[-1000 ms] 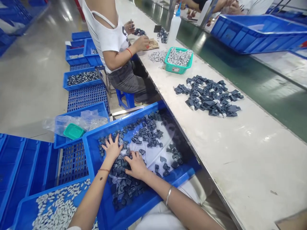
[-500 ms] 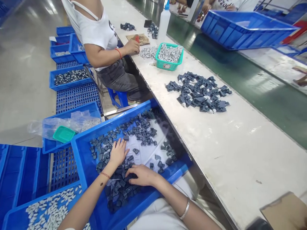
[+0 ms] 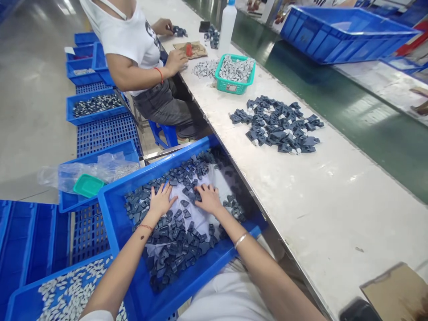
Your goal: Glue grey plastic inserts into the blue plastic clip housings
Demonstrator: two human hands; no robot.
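**We are reaching into a blue bin of dark parts**

In the head view, we are reading the frame as a clock dial: the bin is sitting toward seven o'clock, alongside the edge of a white worktable. Its dark parts are lying loose over a pale sheet, heaping most thickly at the bin's own six o'clock. Within the bin, our left hand is resting at ten o'clock, palm down on the parts, its fingers fanning apart and released. Our right hand is resting at two o'clock, its fingers also spreading and released, the tips bending down against a few of the parts.

At two o'clock in the frame, a pile of dark pieces mixed with white ones is lying on the worktable. Just past twelve, a green basket is holding small pale pieces, and a white bottle is standing beyond it. Between ten and eleven, a co-worker is sitting at the worktable. At eight, another blue bin is holding white oval pieces.
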